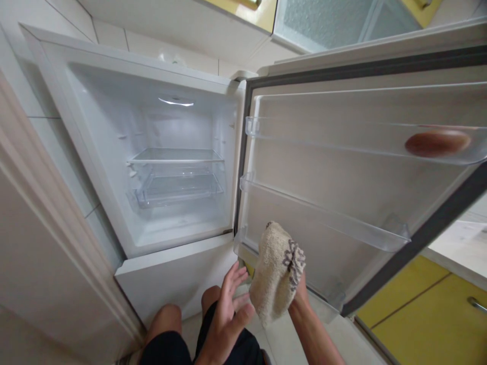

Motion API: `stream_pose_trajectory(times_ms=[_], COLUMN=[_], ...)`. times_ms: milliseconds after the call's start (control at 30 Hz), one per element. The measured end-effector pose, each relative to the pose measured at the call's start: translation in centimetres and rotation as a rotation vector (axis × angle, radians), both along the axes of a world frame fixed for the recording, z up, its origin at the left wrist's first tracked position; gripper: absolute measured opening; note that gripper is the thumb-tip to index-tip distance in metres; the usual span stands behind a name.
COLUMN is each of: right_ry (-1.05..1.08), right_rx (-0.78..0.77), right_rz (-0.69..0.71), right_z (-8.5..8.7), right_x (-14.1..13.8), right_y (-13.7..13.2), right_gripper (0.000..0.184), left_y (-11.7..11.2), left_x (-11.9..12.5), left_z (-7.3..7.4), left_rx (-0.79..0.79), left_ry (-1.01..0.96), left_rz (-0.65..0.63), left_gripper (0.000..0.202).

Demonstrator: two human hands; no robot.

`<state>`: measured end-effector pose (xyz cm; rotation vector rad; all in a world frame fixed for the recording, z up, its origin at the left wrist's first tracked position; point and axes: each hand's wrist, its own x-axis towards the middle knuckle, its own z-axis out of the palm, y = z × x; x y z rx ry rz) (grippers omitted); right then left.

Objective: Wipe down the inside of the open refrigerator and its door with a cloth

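A beige terry cloth (276,274) with dark brown patterning is draped over my right hand (300,291), which holds it up before the fridge door. Its folds hide most of the fingers of that hand. My left hand (230,306) is open just left of the cloth, fingers stretched out and apart, with nothing in it. Ahead stands the fridge, whose interior (182,126) has a glass shelf (177,155) and a clear drawer (178,191) below it. The fridge door (323,177) is swung wide to the right.
Clear plastic racks (327,208) line the door, and a reddish-brown oval thing (437,142) lies in the upper one. Yellow cabinets (429,304) stand at the right. A pale panel edge (57,228) runs along the left. My knees (169,319) are close to the fridge's lower front.
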<state>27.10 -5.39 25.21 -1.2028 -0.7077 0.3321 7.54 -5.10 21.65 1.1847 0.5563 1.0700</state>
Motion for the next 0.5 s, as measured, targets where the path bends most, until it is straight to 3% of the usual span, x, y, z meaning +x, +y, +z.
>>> stream_pose_trajectory(times_ms=[100,200,333,433,500], right_ry=[0.046,0.065,0.046,-0.044,-0.077], right_rx=[0.009,-0.001,-0.049,-0.088,-0.096], right_rz=[0.029,0.098,0.238,0.369,0.487], right_z=[1.4,2.8,3.8,3.9,3.9], right_x=[-1.7,-3.4,-4.5,-4.0,-3.2], right_y=[0.2,0.3,0.6,0.6,0.4], right_gripper=[0.052,0.054,0.059,0.071,0.079], left_y=[-0.7,0.0,1.4,2.3,2.7], left_x=[0.8,2.2,4.0,4.0,3.6], left_z=[0.4,1.4,2.7,3.3,3.5], left_rx=[0.123,0.12,-0.028,-0.119,-0.161], left_ry=[0.134,0.162,0.035,-0.034,-0.088], left_rz=[-0.003,0.047,0.157,0.277,0.319], left_gripper=[0.116,0.12,0.101,0.08,0.077])
